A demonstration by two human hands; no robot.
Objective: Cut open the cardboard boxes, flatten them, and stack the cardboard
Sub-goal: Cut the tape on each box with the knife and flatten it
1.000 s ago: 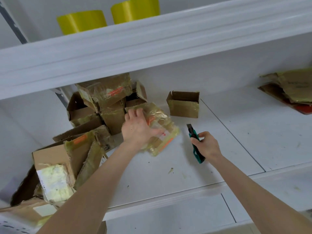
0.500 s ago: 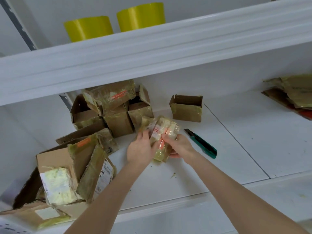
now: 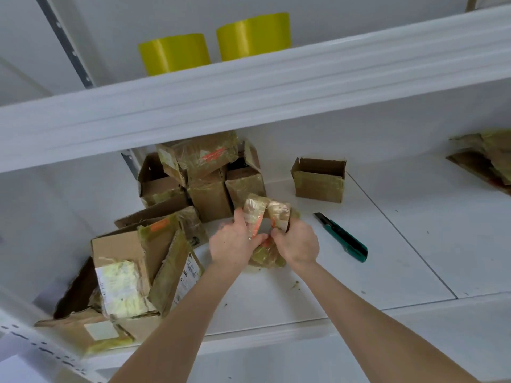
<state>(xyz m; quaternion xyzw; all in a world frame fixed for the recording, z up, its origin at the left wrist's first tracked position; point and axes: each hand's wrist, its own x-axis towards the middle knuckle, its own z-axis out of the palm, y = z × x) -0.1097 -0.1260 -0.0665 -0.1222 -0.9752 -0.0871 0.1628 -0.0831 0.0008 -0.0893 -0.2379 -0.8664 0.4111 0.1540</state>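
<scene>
We've got both hands on the taped box [image 3: 264, 217], left hand [image 3: 232, 244] and right hand [image 3: 297, 241] gripping its flaps, knife [image 3: 341, 236] lying just right on the shelf [image 3: 401, 258].

A small tape-wrapped box [image 3: 265, 215], gaping at its top, was held upright over the shelf [image 3: 318, 294]. Battered taped boxes [image 3: 171, 239] were heaped left. An open box [image 3: 319, 181] sat far, a green cutter [image 3: 343, 238] lay right, and flattened cardboard [image 3: 490, 158] lay far right.
</scene>
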